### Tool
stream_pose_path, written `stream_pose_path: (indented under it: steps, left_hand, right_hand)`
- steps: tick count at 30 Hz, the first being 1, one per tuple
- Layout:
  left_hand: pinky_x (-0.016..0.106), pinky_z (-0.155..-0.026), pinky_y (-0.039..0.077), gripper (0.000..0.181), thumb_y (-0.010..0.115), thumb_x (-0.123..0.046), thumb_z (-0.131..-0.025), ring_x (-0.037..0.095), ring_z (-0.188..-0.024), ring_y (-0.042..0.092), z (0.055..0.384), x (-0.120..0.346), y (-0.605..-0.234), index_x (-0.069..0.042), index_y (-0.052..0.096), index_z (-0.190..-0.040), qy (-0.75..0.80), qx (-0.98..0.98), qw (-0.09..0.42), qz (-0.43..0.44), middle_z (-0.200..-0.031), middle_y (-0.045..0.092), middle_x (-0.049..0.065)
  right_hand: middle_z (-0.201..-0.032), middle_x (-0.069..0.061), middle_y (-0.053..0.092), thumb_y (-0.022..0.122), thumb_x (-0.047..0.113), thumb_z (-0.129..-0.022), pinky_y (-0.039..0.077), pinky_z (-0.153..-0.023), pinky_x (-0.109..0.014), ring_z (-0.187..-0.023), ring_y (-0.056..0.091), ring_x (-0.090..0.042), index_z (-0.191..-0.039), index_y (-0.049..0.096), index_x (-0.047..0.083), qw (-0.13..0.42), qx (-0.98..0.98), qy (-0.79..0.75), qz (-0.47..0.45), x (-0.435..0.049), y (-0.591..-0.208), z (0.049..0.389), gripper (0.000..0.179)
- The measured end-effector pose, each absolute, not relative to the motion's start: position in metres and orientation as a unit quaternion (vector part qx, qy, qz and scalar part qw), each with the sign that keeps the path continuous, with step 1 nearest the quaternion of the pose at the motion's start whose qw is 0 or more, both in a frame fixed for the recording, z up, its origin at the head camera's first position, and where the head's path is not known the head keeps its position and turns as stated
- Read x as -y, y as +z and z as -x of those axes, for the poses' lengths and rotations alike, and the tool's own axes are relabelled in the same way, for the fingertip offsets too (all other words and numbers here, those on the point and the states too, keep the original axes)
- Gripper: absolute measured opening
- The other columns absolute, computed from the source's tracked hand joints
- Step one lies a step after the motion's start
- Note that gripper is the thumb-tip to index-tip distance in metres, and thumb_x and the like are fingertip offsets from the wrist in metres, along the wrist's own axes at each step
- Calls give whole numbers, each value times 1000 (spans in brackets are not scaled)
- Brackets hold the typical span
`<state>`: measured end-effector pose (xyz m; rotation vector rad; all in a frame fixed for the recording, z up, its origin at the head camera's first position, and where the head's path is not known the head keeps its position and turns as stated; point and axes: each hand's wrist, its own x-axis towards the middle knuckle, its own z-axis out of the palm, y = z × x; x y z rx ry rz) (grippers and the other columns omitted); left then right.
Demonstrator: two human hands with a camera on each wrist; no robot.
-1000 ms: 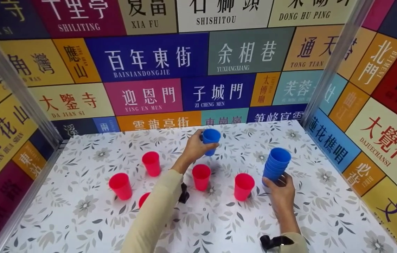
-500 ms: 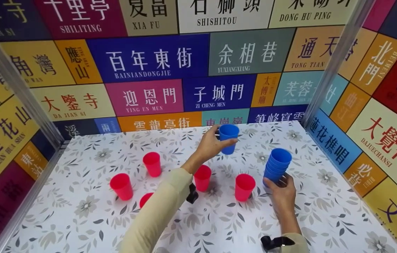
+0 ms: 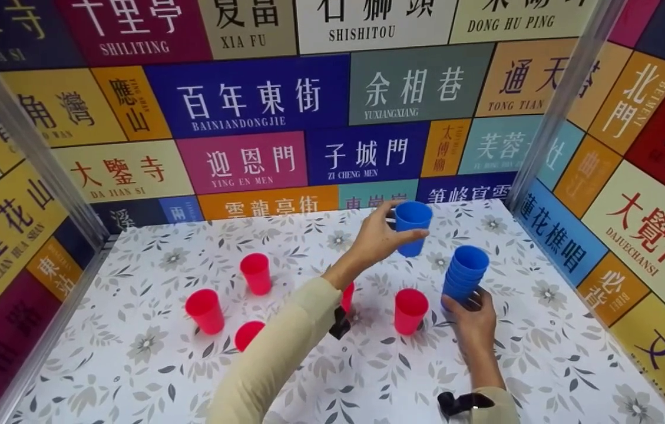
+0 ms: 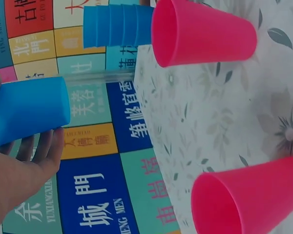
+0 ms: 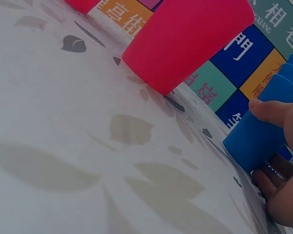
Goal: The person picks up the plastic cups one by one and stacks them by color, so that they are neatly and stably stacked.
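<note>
In the head view my left hand (image 3: 380,235) grips a single blue cup (image 3: 412,227), upright and held above the far part of the table. The left wrist view shows the thumb and fingers around that blue cup (image 4: 31,109). My right hand (image 3: 473,315) holds the lower part of a stack of nested blue cups (image 3: 465,274) at the right. In the right wrist view the thumb lies against the stack (image 5: 261,131), whose base is at the tablecloth. The nearest red cup (image 3: 410,312) stands left of the stack, touched by neither hand.
More red cups stand upright leftward: one at the back (image 3: 255,274), one at far left (image 3: 204,311), one partly behind the left sleeve (image 3: 248,335), one mostly hidden by the left wrist (image 3: 347,297). Lettered panels (image 3: 238,94) wall in the floral-covered table (image 3: 149,377).
My left hand has carried the blue cup rightward and slightly up, closer to the stack. The right hand and its stack have stayed in place, as have the red cups.
</note>
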<state>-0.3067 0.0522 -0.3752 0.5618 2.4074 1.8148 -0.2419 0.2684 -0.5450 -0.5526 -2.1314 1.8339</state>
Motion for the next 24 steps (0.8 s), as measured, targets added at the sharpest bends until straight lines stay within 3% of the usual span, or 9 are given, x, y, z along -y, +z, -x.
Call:
stream_pose_path:
  steps: [14, 24]
  left_hand:
    - [31, -93, 57, 76, 84, -36, -81, 19, -117, 63, 299, -103, -366, -17, 42, -141, 607, -773, 17, -185, -134, 60, 7]
    - [34, -95, 57, 73, 81, -41, -83, 16, -116, 62, 297, -131, -372, -20, 43, -141, 612, -771, 7, -173, -131, 61, 4]
  right_hand:
    - [-154, -20, 44, 79, 29, -86, 38, -117, -49, -142, 45, -36, -155, 30, 12, 118, 749, 619, 204, -270, -543, 241, 86]
    - [-152, -21, 46, 78, 29, -88, 35, -119, -49, -140, 46, -36, -153, 34, 10, 130, 747, 622, 196, -270, -545, 240, 81]
